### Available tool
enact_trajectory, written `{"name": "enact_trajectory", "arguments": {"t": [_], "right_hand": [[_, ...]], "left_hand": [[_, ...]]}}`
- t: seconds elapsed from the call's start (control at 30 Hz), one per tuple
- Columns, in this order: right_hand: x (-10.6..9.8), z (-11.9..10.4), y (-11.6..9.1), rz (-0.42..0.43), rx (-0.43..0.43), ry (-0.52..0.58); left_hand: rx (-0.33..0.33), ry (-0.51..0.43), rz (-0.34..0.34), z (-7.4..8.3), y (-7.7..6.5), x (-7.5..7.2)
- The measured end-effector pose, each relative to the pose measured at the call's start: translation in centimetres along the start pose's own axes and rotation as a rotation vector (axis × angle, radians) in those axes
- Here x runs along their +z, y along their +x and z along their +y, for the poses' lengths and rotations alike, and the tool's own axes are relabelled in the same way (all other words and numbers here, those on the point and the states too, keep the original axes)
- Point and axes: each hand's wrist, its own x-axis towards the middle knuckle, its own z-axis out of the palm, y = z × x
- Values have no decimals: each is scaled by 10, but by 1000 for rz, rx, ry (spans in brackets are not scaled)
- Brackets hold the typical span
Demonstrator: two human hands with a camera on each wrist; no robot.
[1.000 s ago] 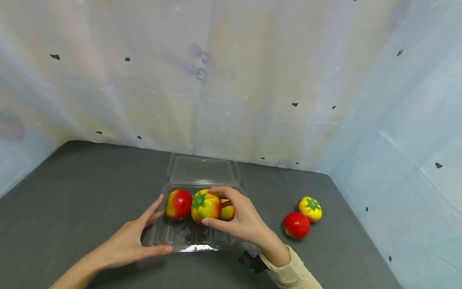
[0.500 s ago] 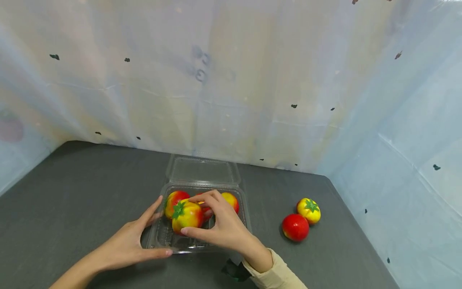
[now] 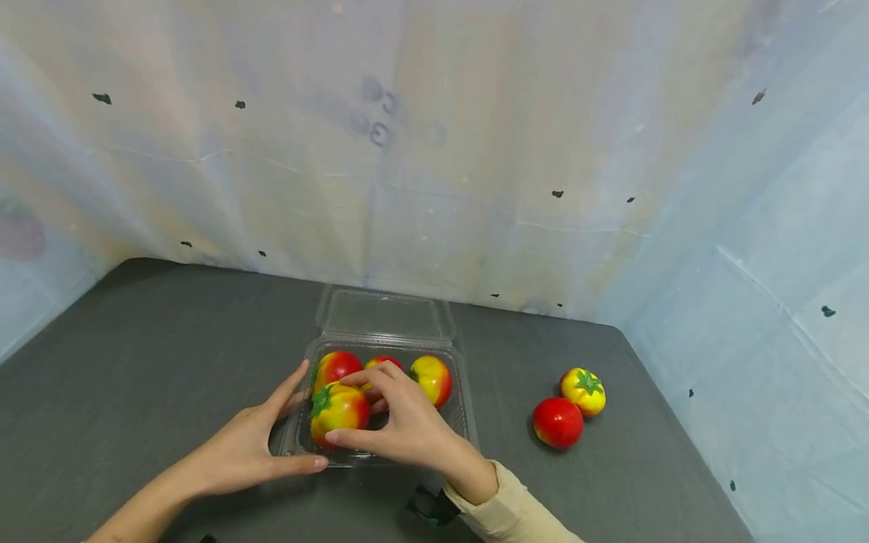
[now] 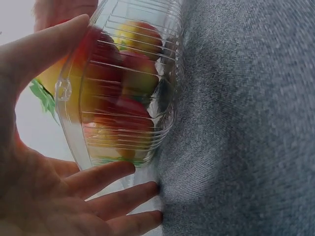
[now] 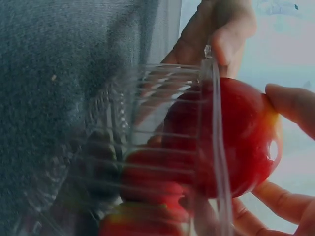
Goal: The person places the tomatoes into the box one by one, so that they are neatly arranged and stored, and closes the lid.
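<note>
In the head view, a clear plastic clamshell box (image 3: 468, 422) lies with its lid (image 3: 383, 315) folded back. My right hand (image 3: 407, 422) pinches a yellow-and-red tomato (image 3: 339, 415) with a green leafy top at the box's front left; in the right wrist view this tomato (image 5: 246, 142) is partly below the rim. Behind it, inside the box, are a red tomato (image 3: 338, 367), a partly hidden tomato (image 3: 385, 363) and a yellow-red tomato (image 3: 431, 379). My left hand (image 3: 247, 445) rests against the box's left front corner, fingers straight and spread along its side (image 4: 123, 98).
Two more tomatoes sit on the dark grey table (image 3: 204, 332) to the right: a red tomato (image 3: 557, 423) touching a yellow tomato (image 3: 583, 391) with a green top. A pale hanging sheet (image 3: 434, 166) bounds the table behind and at both sides.
My right hand has carried the tomato left and toward the front of the box, lowering it. The tomatoes behind have come into view. My left hand has stayed at the corner.
</note>
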Motion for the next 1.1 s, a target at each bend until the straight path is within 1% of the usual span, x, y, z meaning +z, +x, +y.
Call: {"name": "enact_trajectory", "arguments": {"t": [0.27,0.47,0.53,0.77,0.97,1.1], "right_hand": [[2,-1,4,-13,42,24],[1,-4,9,-7,69,12],[1,-6,11,-11,66,-24],[-2,-18,21,-34,47,-233],[-3,-25,27,-122,59,-340],[-5,-28,31,-183,54,-378]], "left_hand": [[-5,-7,12,-1,1,0],[-34,-11,7,0,1,-1],[-41,-10,5,0,2,-1],[-49,-6,4,2,2,-1],[-49,3,7,1,1,0],[-57,9,1,0,1,0]]}}
